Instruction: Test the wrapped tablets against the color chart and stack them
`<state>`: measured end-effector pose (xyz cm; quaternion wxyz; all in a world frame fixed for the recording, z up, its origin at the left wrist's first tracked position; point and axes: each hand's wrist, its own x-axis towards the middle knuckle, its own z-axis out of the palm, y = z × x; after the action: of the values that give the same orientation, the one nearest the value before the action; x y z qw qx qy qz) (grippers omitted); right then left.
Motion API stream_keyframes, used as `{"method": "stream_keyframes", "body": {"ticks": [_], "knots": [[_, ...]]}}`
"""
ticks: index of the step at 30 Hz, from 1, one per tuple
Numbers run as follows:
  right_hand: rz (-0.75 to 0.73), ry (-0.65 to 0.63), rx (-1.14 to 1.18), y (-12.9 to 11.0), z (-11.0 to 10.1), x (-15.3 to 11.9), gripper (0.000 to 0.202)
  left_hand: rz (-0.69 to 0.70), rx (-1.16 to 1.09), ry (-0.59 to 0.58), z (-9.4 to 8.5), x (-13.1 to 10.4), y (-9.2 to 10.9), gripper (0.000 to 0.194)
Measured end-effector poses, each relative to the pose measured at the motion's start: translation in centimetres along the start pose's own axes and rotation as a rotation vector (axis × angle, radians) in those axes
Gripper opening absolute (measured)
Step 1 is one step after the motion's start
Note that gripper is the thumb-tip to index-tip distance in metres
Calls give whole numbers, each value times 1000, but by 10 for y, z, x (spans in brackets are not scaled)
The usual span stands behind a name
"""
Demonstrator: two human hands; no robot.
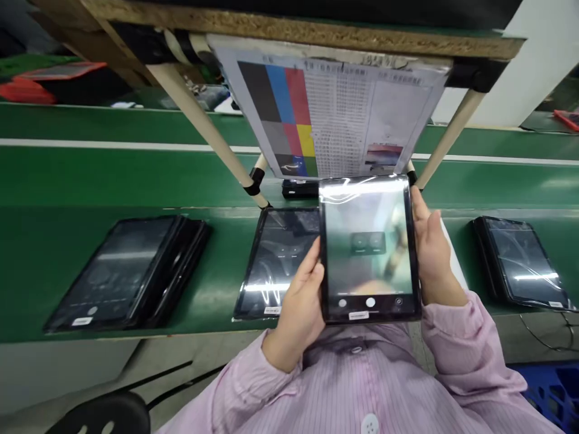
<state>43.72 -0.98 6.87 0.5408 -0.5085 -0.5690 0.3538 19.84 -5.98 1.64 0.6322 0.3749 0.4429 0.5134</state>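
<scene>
A black-framed tablet (368,265) is held up between my two hands, its lit screen showing a camera view with round buttons along the bottom and a small white label on the lower edge. My left hand (302,301) grips its left edge with the thumb toward the front. Along the opposite edge, my right hand (432,253) supports it from the side, fingers behind. Partly covered by the held one, another tablet (275,259) lies on the green bench to the left, its dim screen facing up.
Tablets are stacked on the left (122,265) and on the right (525,259). Ahead, a pale tube frame (212,132) carries a wooden shelf (289,24) and a color chart sheet (335,114). A blue crate (552,392) stands low right, a black chair (108,413) low left.
</scene>
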Motion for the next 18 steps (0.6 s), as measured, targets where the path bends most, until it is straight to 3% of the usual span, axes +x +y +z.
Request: {"method": "stream_keyframes", "body": {"ticks": [4,7,10,13,15,18], "knots": [[213,32,125,61,-6,24,103,-57,255,8,16,13,-12,67],[283,77,14,85,-13,29,103,-7,463,-109,13,12,-12,72],[163,60,-286,78,-18,17,94,287,648,-182,-5,-1,4,72],[-57,-134,-663,54,-13,-3,71,635,893,-6,-35,-11,29,67],[-148,-269,-825,40,-6,-13,61,723,1120,153,-57,-10,43,55],[-205,-352,-907,30,3,-20,57,672,1437,270,-80,0,54,38]]}}
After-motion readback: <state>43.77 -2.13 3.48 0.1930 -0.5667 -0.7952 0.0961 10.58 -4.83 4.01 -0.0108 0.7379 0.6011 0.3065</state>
